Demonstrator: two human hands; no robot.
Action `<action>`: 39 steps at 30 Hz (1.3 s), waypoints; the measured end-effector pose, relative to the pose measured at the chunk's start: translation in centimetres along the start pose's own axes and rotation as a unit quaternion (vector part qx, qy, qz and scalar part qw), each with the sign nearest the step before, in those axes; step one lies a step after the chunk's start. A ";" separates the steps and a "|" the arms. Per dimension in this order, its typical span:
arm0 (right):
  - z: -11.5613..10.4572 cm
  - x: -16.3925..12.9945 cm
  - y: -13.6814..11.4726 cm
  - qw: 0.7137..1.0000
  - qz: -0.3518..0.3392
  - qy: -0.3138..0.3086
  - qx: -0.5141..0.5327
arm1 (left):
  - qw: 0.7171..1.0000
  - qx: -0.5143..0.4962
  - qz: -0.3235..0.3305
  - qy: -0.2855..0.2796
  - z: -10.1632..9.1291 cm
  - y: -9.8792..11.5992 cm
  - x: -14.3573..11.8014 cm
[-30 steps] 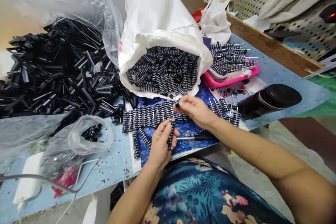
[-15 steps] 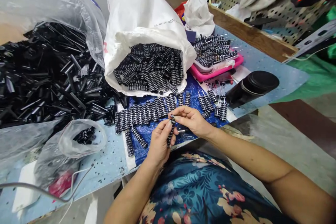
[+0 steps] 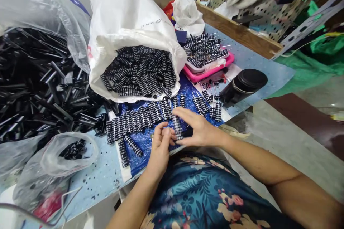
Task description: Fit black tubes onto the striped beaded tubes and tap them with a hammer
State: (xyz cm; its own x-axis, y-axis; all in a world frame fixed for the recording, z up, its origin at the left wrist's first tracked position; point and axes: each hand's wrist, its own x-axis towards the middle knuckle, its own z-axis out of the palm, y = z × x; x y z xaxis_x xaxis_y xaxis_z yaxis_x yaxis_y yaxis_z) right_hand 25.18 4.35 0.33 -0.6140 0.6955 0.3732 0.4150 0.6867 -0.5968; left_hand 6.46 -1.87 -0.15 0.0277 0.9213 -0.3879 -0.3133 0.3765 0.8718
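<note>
A short black cylinder with rows of small white marks [image 3: 177, 127] is between the thumb and fingers of my right hand [image 3: 201, 128], slightly blurred. Just left of it is my left hand [image 3: 162, 145], its fingers curled and the thumb pressed in. What those fingers hold, if anything, is hidden. Behind both hands a row of the same patterned cylinders [image 3: 138, 118] lies side by side on a blue sheet [image 3: 146, 137]. Two more patterned cylinders [image 3: 133, 145] lie in front of the row's left end.
An open white sack [image 3: 129, 10] full of patterned cylinders stands behind the row. Black tubes [image 3: 51, 89] are heaped at left, near a clear bag [image 3: 70, 154]. At right are a pink tray [image 3: 206, 75], several cylinders with metal pins [image 3: 200, 103] and a black flask [image 3: 245, 86].
The patterned cylinder has passed from between both hands to my right hand, which has opened wider around it. My left fingers have come off it. The view has shifted to the right.
</note>
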 end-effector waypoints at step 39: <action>-6.5 1.5 1.1 0.995 0.029 -0.043 -0.086 | 0.998 -0.043 0.003 0.041 0.8 0.8 0.8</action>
State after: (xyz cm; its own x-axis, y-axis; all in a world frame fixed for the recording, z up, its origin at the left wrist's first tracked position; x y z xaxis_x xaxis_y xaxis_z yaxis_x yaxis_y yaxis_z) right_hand 29.11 7.56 4.87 -0.6381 0.7189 0.2757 0.5547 0.6775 -0.4830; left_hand 7.02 -0.79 0.50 -0.0511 0.9112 -0.4087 -0.3935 0.3578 0.8469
